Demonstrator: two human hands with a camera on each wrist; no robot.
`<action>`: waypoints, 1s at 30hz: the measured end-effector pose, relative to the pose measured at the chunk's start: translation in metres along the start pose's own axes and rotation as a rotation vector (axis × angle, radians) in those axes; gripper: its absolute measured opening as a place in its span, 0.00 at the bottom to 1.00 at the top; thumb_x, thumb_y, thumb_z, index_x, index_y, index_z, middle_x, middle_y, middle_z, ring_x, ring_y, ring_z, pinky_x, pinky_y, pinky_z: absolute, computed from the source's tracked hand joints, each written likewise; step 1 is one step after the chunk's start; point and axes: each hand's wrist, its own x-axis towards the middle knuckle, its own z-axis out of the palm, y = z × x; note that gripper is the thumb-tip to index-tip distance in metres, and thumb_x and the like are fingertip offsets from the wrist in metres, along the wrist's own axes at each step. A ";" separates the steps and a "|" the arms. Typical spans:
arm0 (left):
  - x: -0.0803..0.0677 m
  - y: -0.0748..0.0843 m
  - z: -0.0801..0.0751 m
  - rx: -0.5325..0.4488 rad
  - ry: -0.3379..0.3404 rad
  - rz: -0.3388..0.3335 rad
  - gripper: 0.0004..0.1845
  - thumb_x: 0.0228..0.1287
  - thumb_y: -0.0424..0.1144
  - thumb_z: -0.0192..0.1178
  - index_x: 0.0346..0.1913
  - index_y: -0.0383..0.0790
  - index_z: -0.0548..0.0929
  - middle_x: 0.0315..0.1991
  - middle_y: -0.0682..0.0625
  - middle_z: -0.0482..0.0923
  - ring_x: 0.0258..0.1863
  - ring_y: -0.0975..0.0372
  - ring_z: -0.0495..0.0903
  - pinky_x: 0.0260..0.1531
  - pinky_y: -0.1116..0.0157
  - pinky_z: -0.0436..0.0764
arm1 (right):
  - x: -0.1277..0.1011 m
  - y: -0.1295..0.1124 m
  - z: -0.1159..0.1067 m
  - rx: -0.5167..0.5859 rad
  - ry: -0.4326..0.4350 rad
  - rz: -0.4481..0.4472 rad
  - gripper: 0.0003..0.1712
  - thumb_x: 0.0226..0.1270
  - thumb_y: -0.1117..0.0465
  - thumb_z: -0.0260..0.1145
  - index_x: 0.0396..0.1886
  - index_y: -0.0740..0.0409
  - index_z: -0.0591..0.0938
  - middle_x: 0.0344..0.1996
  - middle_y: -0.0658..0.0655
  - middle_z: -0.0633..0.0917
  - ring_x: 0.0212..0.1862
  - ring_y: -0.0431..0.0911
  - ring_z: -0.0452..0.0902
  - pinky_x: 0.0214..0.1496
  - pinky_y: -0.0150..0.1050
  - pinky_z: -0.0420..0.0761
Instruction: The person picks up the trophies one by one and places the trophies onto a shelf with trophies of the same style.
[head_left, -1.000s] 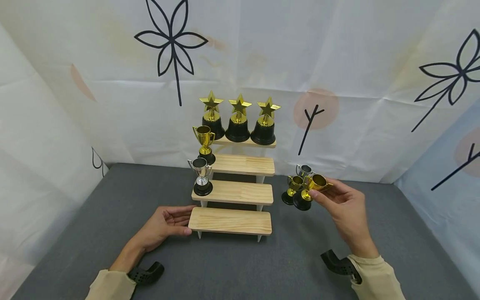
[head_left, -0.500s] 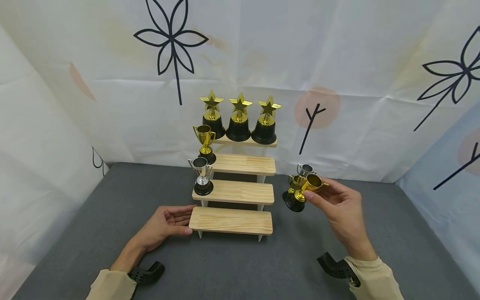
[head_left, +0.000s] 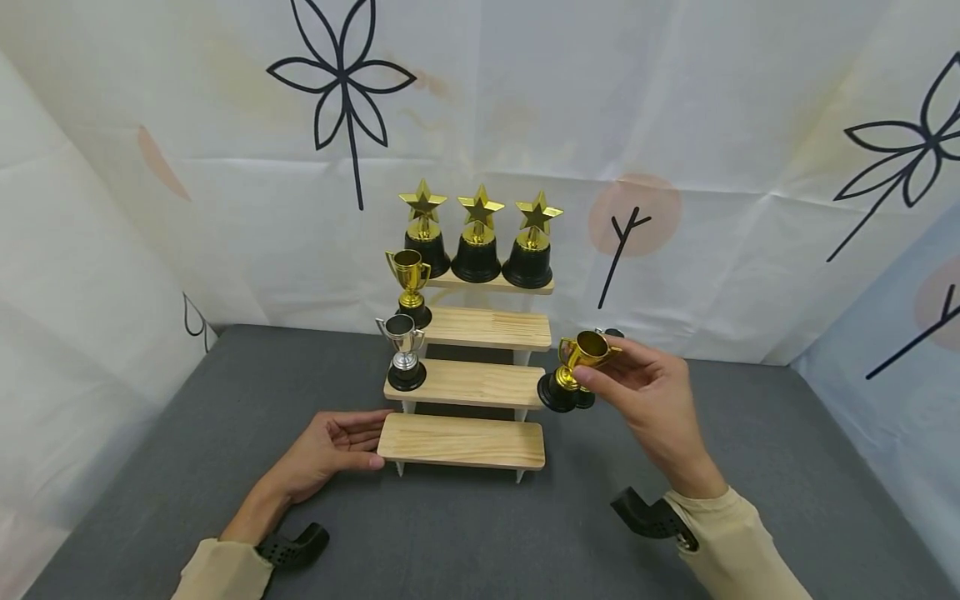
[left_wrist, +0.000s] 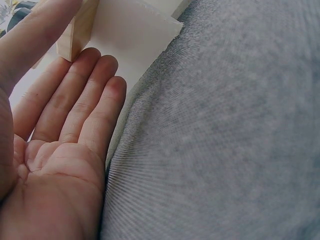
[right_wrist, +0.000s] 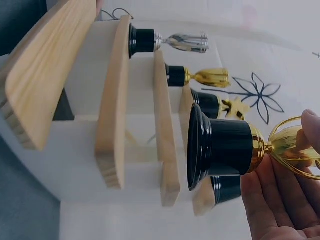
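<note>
My right hand [head_left: 648, 404] pinches a gold trophy cup [head_left: 591, 350] by its cup, between thumb and fingers. The trophy tilts, its black base toward the right end of a stepped wooden stand [head_left: 461, 442]. Its base [right_wrist: 222, 145] shows large in the right wrist view. Behind it, another gold trophy and a silver one are mostly hidden. My left hand [head_left: 337, 450] rests against the left end of the lowest step, fingers [left_wrist: 72, 105] mostly straight. A silver trophy [head_left: 405, 354] stands at the left of the second step, a gold trophy [head_left: 412, 287] on the third.
Three star trophies [head_left: 477, 237] line the top step. The stand is on a grey tabletop [head_left: 450, 533] before a white printed cloth backdrop [head_left: 225, 233]. A black wrist mount [head_left: 648, 517] sticks out at my right wrist.
My right hand has carried the gold trophy leftward from beside the other two trophies toward the stand, now covering most of them. My left hand has stayed still.
</note>
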 end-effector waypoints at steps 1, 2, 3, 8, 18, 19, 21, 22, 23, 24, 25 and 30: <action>0.000 0.000 0.000 -0.001 -0.001 0.002 0.40 0.59 0.23 0.70 0.70 0.14 0.62 0.67 0.22 0.65 0.61 0.59 0.79 0.59 0.60 0.80 | 0.002 -0.002 0.002 -0.011 -0.007 -0.002 0.22 0.60 0.77 0.72 0.55 0.75 0.82 0.44 0.53 0.89 0.46 0.44 0.87 0.49 0.33 0.87; 0.000 0.000 0.000 -0.003 -0.003 0.004 0.39 0.59 0.23 0.70 0.70 0.14 0.62 0.68 0.22 0.65 0.61 0.59 0.79 0.59 0.60 0.80 | 0.004 -0.003 0.004 -0.016 -0.013 -0.002 0.22 0.61 0.77 0.72 0.55 0.75 0.82 0.44 0.53 0.88 0.47 0.44 0.87 0.50 0.33 0.86; 0.000 0.000 0.000 -0.004 -0.005 0.006 0.39 0.59 0.23 0.70 0.70 0.14 0.62 0.68 0.22 0.64 0.61 0.59 0.79 0.59 0.60 0.80 | 0.006 -0.005 0.006 -0.025 -0.019 -0.003 0.22 0.61 0.76 0.72 0.56 0.75 0.82 0.45 0.53 0.88 0.47 0.44 0.86 0.51 0.33 0.86; 0.001 0.000 0.000 -0.008 -0.015 0.013 0.40 0.59 0.23 0.70 0.70 0.14 0.62 0.68 0.22 0.64 0.61 0.59 0.78 0.59 0.60 0.80 | 0.016 -0.009 0.015 -0.010 -0.049 0.004 0.22 0.61 0.75 0.73 0.56 0.74 0.82 0.45 0.55 0.88 0.47 0.45 0.86 0.50 0.34 0.87; 0.000 0.000 0.000 -0.005 0.001 0.004 0.40 0.58 0.23 0.71 0.70 0.14 0.61 0.68 0.22 0.64 0.61 0.59 0.79 0.59 0.60 0.80 | 0.045 -0.011 0.031 0.058 -0.094 -0.032 0.21 0.62 0.72 0.73 0.56 0.70 0.83 0.43 0.57 0.88 0.45 0.49 0.85 0.49 0.39 0.88; 0.000 0.000 0.000 -0.004 0.001 0.004 0.40 0.58 0.23 0.71 0.70 0.14 0.61 0.68 0.22 0.64 0.61 0.59 0.79 0.59 0.60 0.80 | 0.048 -0.010 0.033 0.063 -0.096 -0.034 0.21 0.62 0.72 0.73 0.56 0.71 0.83 0.43 0.57 0.89 0.45 0.49 0.85 0.48 0.38 0.88; 0.000 0.000 0.000 -0.002 0.000 0.003 0.40 0.58 0.23 0.71 0.70 0.14 0.62 0.68 0.22 0.64 0.61 0.59 0.79 0.59 0.60 0.80 | 0.053 -0.010 0.037 0.069 -0.100 -0.036 0.21 0.63 0.72 0.73 0.55 0.70 0.84 0.42 0.57 0.89 0.45 0.49 0.85 0.49 0.38 0.88; 0.000 0.000 0.000 -0.002 0.001 0.003 0.40 0.58 0.23 0.71 0.70 0.14 0.62 0.68 0.22 0.64 0.61 0.59 0.79 0.59 0.60 0.80 | 0.055 -0.010 0.038 0.073 -0.102 -0.037 0.20 0.63 0.72 0.73 0.55 0.70 0.84 0.42 0.57 0.89 0.46 0.49 0.85 0.49 0.38 0.87; 0.000 -0.001 0.000 -0.002 0.000 0.004 0.40 0.58 0.23 0.71 0.70 0.14 0.62 0.68 0.22 0.64 0.61 0.59 0.79 0.59 0.60 0.80 | 0.058 -0.009 0.040 0.074 -0.104 -0.036 0.20 0.63 0.72 0.73 0.55 0.70 0.84 0.42 0.57 0.89 0.46 0.49 0.85 0.49 0.38 0.87; 0.000 -0.001 0.000 -0.002 0.000 0.004 0.40 0.58 0.23 0.71 0.70 0.14 0.62 0.67 0.22 0.65 0.61 0.59 0.79 0.59 0.60 0.80 | 0.060 -0.009 0.042 0.078 -0.105 -0.035 0.20 0.63 0.72 0.73 0.55 0.70 0.84 0.43 0.58 0.89 0.46 0.49 0.85 0.50 0.39 0.87; 0.000 -0.001 0.000 -0.003 -0.001 0.006 0.40 0.58 0.23 0.71 0.70 0.14 0.62 0.68 0.22 0.65 0.61 0.59 0.79 0.59 0.60 0.80 | 0.062 -0.009 0.044 0.083 -0.106 -0.033 0.20 0.63 0.72 0.73 0.55 0.70 0.84 0.43 0.58 0.89 0.46 0.50 0.85 0.51 0.39 0.87; 0.000 -0.001 -0.001 -0.008 -0.004 0.010 0.40 0.58 0.23 0.71 0.70 0.14 0.62 0.68 0.22 0.65 0.61 0.59 0.79 0.59 0.60 0.80 | 0.070 -0.008 0.052 0.082 -0.111 -0.031 0.20 0.64 0.72 0.72 0.56 0.71 0.83 0.44 0.60 0.88 0.48 0.49 0.85 0.54 0.40 0.86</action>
